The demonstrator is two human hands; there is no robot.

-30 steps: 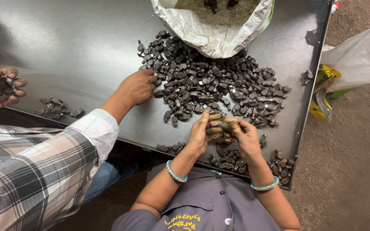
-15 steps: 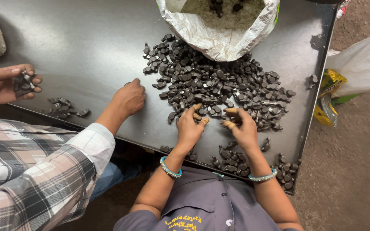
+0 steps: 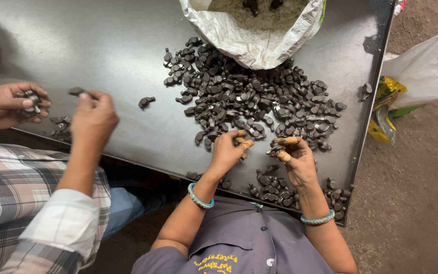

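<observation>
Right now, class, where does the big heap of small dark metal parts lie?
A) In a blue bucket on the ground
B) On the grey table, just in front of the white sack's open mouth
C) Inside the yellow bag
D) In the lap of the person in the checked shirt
B: the heap of dark metal parts spreads across the grey table from the mouth of the white sack, with the left hand and right hand at its near edge.

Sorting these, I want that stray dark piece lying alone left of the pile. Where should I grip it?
Probably pinch the stray piece across its narrower end, fingers coming straight down from above: it lies flat on the metal table, with bare surface all round it.
</observation>
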